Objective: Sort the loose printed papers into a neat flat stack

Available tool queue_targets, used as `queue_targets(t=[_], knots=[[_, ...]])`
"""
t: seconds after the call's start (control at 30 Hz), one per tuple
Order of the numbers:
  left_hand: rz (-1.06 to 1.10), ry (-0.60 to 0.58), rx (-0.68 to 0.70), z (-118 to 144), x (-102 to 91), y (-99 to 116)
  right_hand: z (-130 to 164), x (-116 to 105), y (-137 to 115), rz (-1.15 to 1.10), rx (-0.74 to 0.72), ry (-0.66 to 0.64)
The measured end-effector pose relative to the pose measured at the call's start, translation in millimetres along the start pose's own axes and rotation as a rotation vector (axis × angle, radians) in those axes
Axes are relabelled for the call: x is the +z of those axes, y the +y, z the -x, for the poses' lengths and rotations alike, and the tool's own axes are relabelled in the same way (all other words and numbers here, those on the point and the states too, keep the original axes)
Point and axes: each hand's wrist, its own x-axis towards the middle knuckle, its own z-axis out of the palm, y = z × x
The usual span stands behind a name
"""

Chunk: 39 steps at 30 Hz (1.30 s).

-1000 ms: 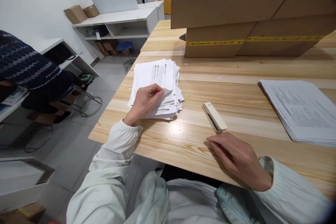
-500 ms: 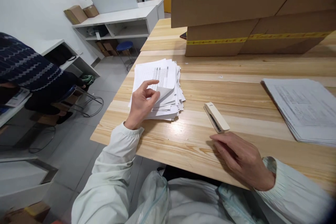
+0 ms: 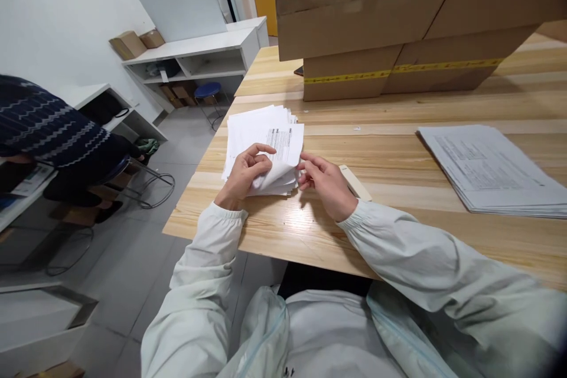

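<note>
A loose pile of printed white sheets (image 3: 254, 130) lies on the wooden table (image 3: 398, 189) near its left edge. My left hand (image 3: 243, 174) pinches the near corner of the top sheet (image 3: 286, 147) and curls it up off the pile. My right hand (image 3: 325, 180) is at the pile's right side, with its fingertips at the edge of the lifted sheet. A cream stapler (image 3: 357, 183) lies flat just right of my right hand, partly hidden by it.
A second stack of printed papers (image 3: 487, 168) sits on the table at the right. Large cardboard boxes (image 3: 398, 18) stand at the back. To the left, a person in a dark patterned sweater (image 3: 48, 124) sits near white shelves (image 3: 190, 56).
My right hand left the table by the stapler and moved left to the pile. My left hand has lifted the top sheet's corner higher.
</note>
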Motion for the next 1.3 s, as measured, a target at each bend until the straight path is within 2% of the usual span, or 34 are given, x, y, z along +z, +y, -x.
queue_targets(t=[0.13, 0.27, 0.4, 0.5, 0.73, 1.3], knots=[[0.018, -0.053, -0.01, -2.2, 0.4, -3.7, -15.2, 15.7, 9.8, -0.014, -0.134, -0.06], [0.033, -0.023, -0.027, -4.6, 4.3, -4.8, -17.3, 23.6, 23.2, 0.092, -0.297, -0.15], [0.026, 0.061, -0.039, -5.6, 6.1, -4.5, -17.0, 25.0, 29.7, 0.146, -0.369, -0.168], [0.015, 0.097, -0.033, -5.4, 6.8, -3.7, -17.4, 24.2, 30.2, 0.144, -0.372, -0.179], [0.06, 0.05, -0.056, -5.6, 7.2, -4.8, -18.5, 23.7, 32.1, 0.098, -0.34, -0.161], [-0.018, 0.062, -0.062, -5.0, 4.6, -7.1, -16.8, 25.5, 32.1, 0.051, -0.244, -0.183]])
